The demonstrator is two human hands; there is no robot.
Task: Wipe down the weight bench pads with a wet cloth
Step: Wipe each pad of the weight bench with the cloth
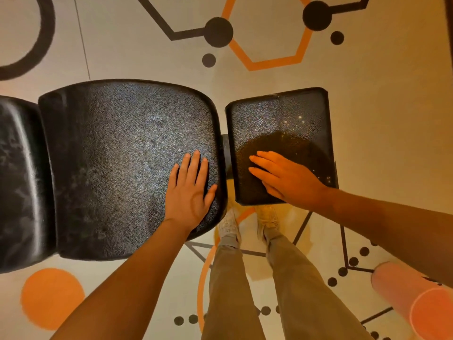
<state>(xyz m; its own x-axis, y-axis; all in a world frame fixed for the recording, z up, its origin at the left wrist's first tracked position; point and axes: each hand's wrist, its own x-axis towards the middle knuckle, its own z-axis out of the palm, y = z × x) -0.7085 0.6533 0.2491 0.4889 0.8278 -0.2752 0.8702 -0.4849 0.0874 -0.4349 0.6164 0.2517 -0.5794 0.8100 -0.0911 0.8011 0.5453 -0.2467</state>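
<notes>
Two bare hands are lying flat on the bench pads, no cloth in view anywhere. Left hand (190, 192) is pressing on the big pad (122, 155) at frame centre, right hand (286, 176) on the small pad (282, 123) center-right; fingers (196, 165) on both are spread and released, grasping nothing. Small pad is showing a darker patch w/ shiny specks, prob. damp, so it's likely wiped. Big pad is looking streaky; third pad (17, 180) at left edge is looking smeary too. Can't tell if those are done, approx. midway at best.
</notes>
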